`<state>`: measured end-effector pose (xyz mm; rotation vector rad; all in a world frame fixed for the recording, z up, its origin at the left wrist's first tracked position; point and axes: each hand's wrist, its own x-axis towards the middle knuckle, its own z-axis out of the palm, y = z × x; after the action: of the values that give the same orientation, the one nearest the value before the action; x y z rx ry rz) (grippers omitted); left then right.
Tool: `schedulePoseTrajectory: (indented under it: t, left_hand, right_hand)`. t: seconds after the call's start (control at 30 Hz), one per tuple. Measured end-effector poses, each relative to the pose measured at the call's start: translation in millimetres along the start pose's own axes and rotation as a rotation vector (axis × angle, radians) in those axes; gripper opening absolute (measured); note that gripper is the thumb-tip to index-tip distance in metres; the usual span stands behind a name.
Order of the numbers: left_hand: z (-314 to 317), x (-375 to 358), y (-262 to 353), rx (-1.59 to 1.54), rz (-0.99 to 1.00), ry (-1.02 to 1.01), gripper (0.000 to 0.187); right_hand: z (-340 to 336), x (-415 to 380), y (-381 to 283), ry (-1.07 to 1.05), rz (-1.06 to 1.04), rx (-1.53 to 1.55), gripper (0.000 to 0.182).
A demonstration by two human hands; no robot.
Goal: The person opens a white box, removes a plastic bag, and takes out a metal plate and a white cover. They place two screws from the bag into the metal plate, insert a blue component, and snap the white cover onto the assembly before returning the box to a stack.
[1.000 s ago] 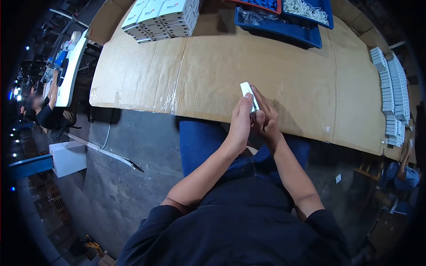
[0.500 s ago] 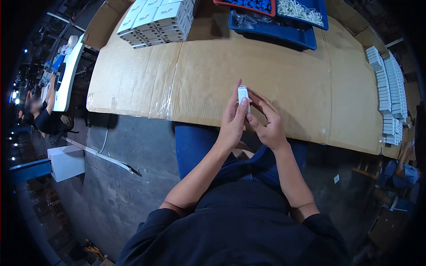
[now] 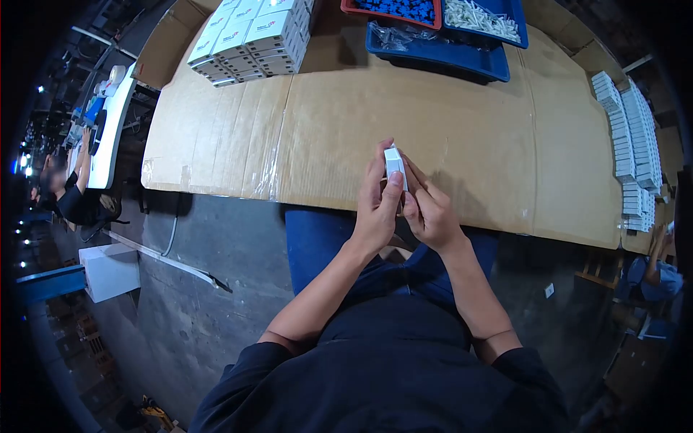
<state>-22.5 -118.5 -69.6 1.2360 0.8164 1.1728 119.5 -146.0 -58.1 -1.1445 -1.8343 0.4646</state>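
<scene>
A small white box [image 3: 393, 162] stands up between my two hands, above the near edge of the cardboard-covered table. My left hand [image 3: 376, 213] is closed round its left side, with the thumb pressed on the near face. From the right, my right hand [image 3: 434, 216] closes on the same box. Its fingers lie along the far right side and its thumb is by the lower end. The lower part of the box is hidden by my thumbs and fingers.
Stacked white boxes [image 3: 249, 43] stand at the back left of the cardboard-covered table [image 3: 346, 108]. Behind my hands are a red tray of blue parts [image 3: 397, 9], blue trays [image 3: 440, 63] and white parts [image 3: 480, 22]. More white boxes [image 3: 628, 137] line the right. A person [image 3: 72, 195] sits far left.
My right hand has drawn in closer to the box and its fingers have curled more. The box has turned slightly, and its top end shows a sloping face now.
</scene>
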Motion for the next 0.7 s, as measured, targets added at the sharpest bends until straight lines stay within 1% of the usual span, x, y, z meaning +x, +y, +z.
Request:
schedulePoseTrajectory:
  t: [0.07,0.17,0.27,0.3,0.4,0.43,0.53,0.57,0.67,0.7]
  left_hand:
    - [2,-1,1,0.004,0.012,0.008,0.059]
    - [1,-5,9,-0.160,-0.117,-0.023,0.059]
    - [0,-3,13,-0.122,-0.044,-0.001,0.059]
    - [0,0,13,-0.060,0.026,0.019,0.071]
    - [-6,1,5,0.132,0.234,-0.005,0.088]
    - [-5,-1,7,0.133,0.174,-0.001,0.104]
    - [-4,-3,-6,0.176,0.259,-0.011,0.100]
    - [-6,-3,-10,0.271,0.293,-0.022,0.104]
    - [-5,-3,3,0.324,0.270,-0.041,0.109]
    - [-5,0,1,0.368,0.314,0.006,0.111]
  right_hand:
    - [-2,0,-5,0.010,0.039,0.019,0.044]
    - [-2,-1,-4,-0.017,0.022,-0.010,0.047]
    - [-3,7,-13,0.024,0.112,0.232,0.047]
    - [-4,8,-14,0.045,0.194,0.317,0.044]
    - [-4,8,-15,0.174,0.718,0.718,0.045]
    - [-8,10,-16,0.175,0.844,0.756,0.049]
    - [-17,16,-28,0.051,0.957,1.002,0.055]
    - [-11,9,-20,0.009,0.963,0.999,0.054]
    - [-1,11,-31,0.080,0.864,0.939,0.051]
    - [4,12,-35,0.138,0.861,1.014,0.049]
